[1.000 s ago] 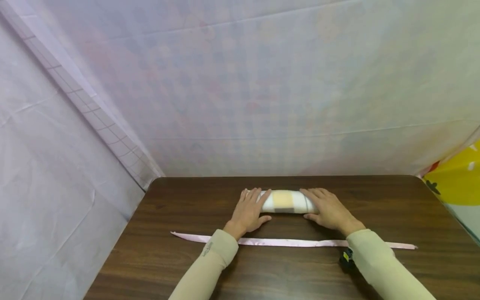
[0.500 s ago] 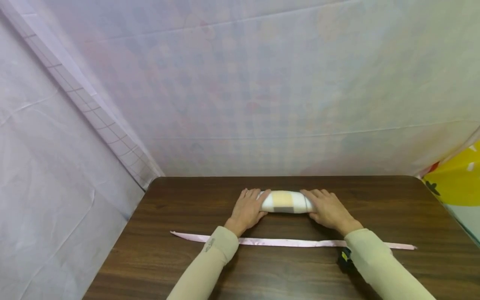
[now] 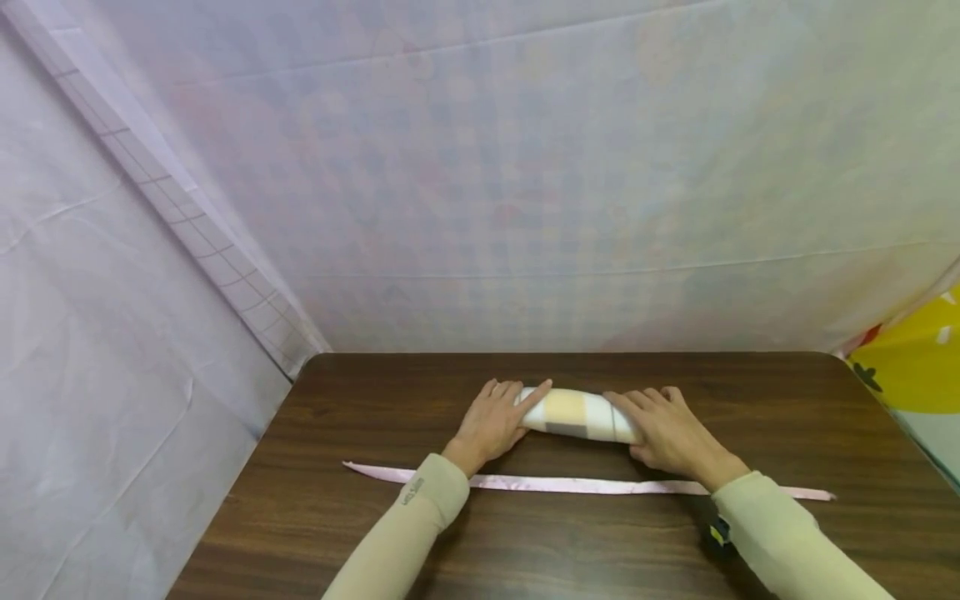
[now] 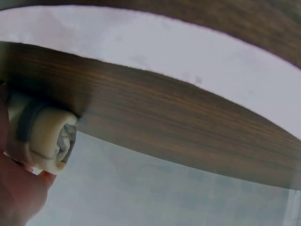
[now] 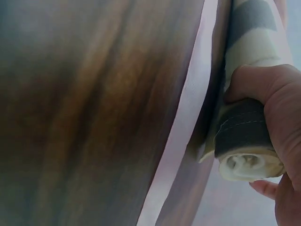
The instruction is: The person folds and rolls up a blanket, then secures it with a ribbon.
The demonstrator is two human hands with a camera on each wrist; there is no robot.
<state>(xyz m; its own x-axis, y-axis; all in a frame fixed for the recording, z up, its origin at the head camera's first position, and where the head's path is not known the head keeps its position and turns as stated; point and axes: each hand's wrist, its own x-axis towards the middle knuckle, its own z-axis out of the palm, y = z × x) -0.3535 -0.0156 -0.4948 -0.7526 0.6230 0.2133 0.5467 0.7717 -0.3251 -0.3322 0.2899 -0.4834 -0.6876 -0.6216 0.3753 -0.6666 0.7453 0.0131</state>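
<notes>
Probably light, soft and squashy, the cloth roll (image 3: 566, 412) is beyond the pink ribbon (image 3: 562, 485), towards the bench's (image 3: 555, 550) far edge; my left hand (image 3: 489, 423) and right hand (image 3: 673, 432) grip its 2 ends, where gentle pressure should prevent unrolling.

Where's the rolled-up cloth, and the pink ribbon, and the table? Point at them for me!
Rolled-up cloth (image 3: 565, 408), head view: the yellow patch near its middle.
Pink ribbon (image 3: 577, 484), head view: about halfway along it.
Table (image 3: 562, 546), head view: bare brown wood on its top.
</notes>
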